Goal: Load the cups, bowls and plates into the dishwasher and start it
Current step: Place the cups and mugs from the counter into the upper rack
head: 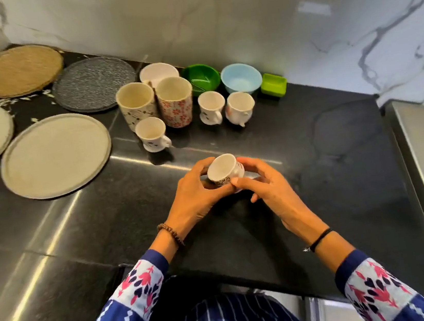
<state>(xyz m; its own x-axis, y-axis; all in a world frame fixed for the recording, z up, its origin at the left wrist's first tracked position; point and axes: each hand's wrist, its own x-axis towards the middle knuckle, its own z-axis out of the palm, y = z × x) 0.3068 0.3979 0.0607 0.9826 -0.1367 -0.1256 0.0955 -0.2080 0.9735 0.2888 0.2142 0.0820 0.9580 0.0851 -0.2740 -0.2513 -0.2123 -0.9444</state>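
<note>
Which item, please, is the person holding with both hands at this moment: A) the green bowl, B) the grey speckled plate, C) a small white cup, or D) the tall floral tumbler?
C: the left hand and the right hand both curl their fingers round the small white cup, tilted between them.

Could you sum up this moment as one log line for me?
hands: left hand and right hand both hold small white patterned ceramic cup | cup: tilted | place: over black counter
</note>
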